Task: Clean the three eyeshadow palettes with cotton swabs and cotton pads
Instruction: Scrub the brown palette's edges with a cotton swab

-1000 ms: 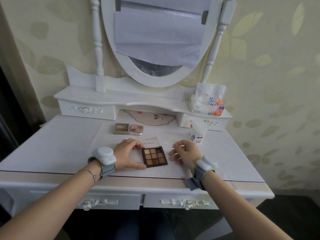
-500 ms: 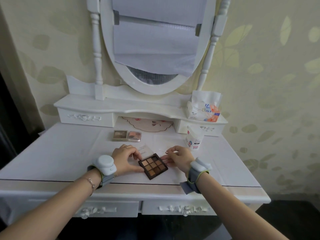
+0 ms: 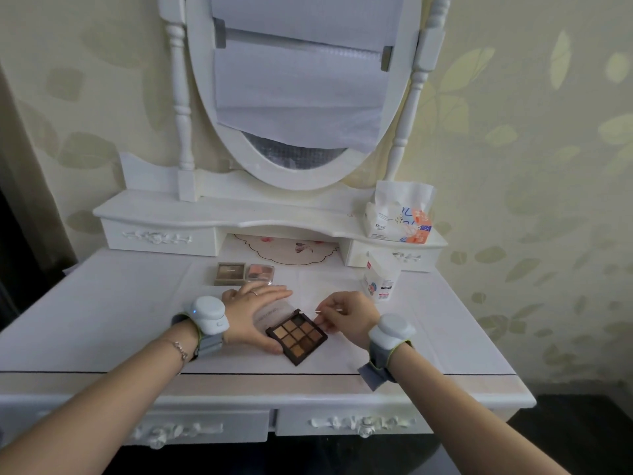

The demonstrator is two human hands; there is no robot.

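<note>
The left hand [image 3: 255,311] lies flat, steadying the nine-pan eyeshadow palette [image 3: 296,335]. The right hand [image 3: 346,317] pinches a cotton swab [image 3: 327,310]; rub softly between colours.

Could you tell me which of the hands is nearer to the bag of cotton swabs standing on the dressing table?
The right hand: it pinches a swab just in front-left of the bag of cotton swabs. The left hand rests farther left, on the open palette.
</note>
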